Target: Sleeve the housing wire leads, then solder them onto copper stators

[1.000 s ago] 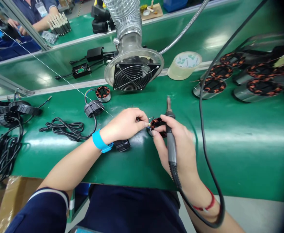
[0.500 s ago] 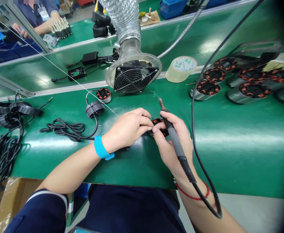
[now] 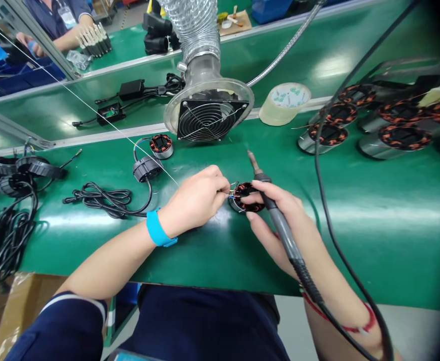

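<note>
A copper-wound motor stator (image 3: 238, 204) lies on the green bench between my hands, partly covered by my right fingers. My left hand (image 3: 200, 198), with a blue wristband, is closed in a pinch on thin coloured wires (image 3: 232, 192) at the stator's left edge. My right hand (image 3: 283, 213) holds a soldering iron (image 3: 280, 220), its tip pointing up and away from the stator. Thumb and fingers of that hand reach to the stator's right side. Left of my hands, a grey round cover (image 3: 146, 169) with a black cable stands beside another stator (image 3: 161, 145).
A fume extractor (image 3: 206, 120) hangs over the bench, with a tape roll (image 3: 285, 103) to its right. Several stators in metal housings (image 3: 396, 140) stand at the right. Cabled covers (image 3: 20, 175) pile up at the left. Across the partition, a person's hand (image 3: 33, 46) is visible.
My right hand and the soldering iron have shifted right, and its thumb has parted from my left fingers. More of the stator and its wires shows. The view has shifted slightly.
</note>
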{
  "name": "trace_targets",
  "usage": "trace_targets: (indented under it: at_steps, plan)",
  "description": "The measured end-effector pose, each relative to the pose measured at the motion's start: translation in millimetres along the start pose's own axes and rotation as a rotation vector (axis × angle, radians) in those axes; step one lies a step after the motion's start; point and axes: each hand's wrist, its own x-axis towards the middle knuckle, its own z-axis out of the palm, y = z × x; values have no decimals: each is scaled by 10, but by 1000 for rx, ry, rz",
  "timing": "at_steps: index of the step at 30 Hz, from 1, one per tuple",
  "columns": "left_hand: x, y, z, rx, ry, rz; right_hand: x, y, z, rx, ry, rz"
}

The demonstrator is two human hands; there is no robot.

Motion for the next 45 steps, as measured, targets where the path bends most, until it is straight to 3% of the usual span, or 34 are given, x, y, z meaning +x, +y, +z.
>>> trace_targets:
  at_steps: [3, 10, 16, 24, 28, 37, 45]
  plan:
    - [23, -3, -8, -7, 4, -31, 60, 25, 22, -19, -16, -18]
    - [65, -35, -20, -70, 69, -64, 204, 58, 184, -31, 115, 96]
    - [33, 6, -16, -89, 28, -91, -89, -68, 45, 14, 234, 146]
    - [-25, 91, 60, -23, 30, -175, -501, -105, 26, 145, 462, 52]
    - [-34, 105, 75, 1, 29, -201, -555, -61, 25, 129, 473, -5]
    - [-51, 124, 90, -4, 53, -220, -607, -33, 59, 115, 500, 62]
    - [-59, 134, 109, -3, 66, -234, -603, -69, 50, 149, 442, 97]
